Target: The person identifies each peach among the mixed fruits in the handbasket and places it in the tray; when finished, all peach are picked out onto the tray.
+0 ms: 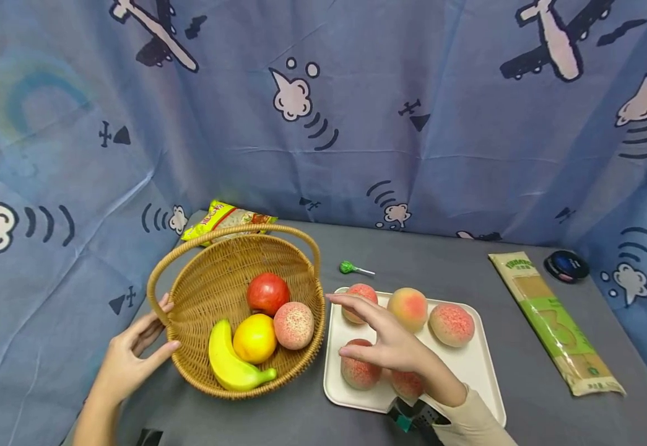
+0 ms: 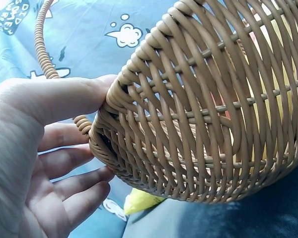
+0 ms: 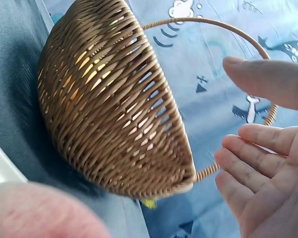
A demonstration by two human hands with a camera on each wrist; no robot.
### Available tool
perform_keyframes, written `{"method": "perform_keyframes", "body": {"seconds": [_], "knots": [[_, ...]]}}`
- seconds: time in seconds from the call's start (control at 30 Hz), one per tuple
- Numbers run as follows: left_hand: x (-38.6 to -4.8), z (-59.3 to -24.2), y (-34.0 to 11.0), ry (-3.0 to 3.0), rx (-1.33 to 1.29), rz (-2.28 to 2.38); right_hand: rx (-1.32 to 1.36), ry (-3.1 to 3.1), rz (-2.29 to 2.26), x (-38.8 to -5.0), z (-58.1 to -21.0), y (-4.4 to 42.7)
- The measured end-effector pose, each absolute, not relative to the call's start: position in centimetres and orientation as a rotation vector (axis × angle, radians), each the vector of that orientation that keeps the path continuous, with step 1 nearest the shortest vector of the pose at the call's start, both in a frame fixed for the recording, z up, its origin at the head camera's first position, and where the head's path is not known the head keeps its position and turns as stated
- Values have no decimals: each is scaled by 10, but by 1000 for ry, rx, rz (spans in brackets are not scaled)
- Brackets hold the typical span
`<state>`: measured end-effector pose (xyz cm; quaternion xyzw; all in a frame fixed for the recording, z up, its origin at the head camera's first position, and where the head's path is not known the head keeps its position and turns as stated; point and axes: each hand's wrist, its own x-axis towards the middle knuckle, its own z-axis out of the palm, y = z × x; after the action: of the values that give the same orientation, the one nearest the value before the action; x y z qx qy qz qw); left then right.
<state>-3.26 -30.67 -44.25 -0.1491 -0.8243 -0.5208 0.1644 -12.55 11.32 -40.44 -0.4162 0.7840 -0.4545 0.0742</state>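
Observation:
A wicker basket (image 1: 192,365) stands on the grey table, tilted so that its mouth faces the head camera. Inside lie a banana (image 1: 233,365), a yellow-orange fruit (image 1: 254,339), a red fruit (image 1: 268,292) and a speckled peach (image 1: 293,326). My left hand (image 1: 128,356) touches the basket's left rim near the handle (image 2: 41,42), thumb and nearly straight fingers (image 2: 72,161) spread along the edge. Just off the basket's right side, my right hand (image 1: 392,344) hovers over the tray with straight fingers (image 3: 256,158), holding nothing.
Several peaches, one of them a speckled peach (image 1: 452,324), lie on a white tray (image 1: 481,378). Behind the basket is a yellow food packet (image 1: 214,218); a green lollipop (image 1: 348,267) lies beyond the tray. A noodle packet (image 1: 557,325) and a dark round tin (image 1: 566,266) are at right.

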Motion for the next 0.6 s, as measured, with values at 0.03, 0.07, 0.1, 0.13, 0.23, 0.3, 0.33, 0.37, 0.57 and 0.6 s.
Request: {"method": "perform_keyframes", "body": {"seconds": [0.03,0.07,0.1,0.13,0.23,0.3,0.33,0.37,0.57,0.6], "knots": [[-32,-442,-307,-2351,-422,-1481,-1256,2331,-1361,-128,-403,109],[-32,-442,-307,-2352,-420,-1476,-1269,2314,-1353,-132,-401,104],[-32,-442,-306,-2351,-422,-1477,-1287,2293,-1347,-135,-400,100],[-32,-442,-306,-2351,-421,-1476,-1303,2268,-1345,-139,-398,95],[-31,-442,-307,-2356,-419,-1470,-1381,2215,-1311,-151,-393,81],[-31,-441,-307,-2366,-414,-1457,-1425,2205,-1267,-159,-390,73],[-31,-441,-307,-2373,-409,-1448,-1441,2199,-1244,-163,-389,70],[-31,-441,-307,-2379,-404,-1439,-1461,2200,-1212,-166,-388,66],[-30,-439,-306,-2407,-378,-1400,-1510,2174,-989,-179,-385,49],[-30,-439,-306,-2409,-374,-1403,-1517,2163,-952,-181,-385,46]]}}
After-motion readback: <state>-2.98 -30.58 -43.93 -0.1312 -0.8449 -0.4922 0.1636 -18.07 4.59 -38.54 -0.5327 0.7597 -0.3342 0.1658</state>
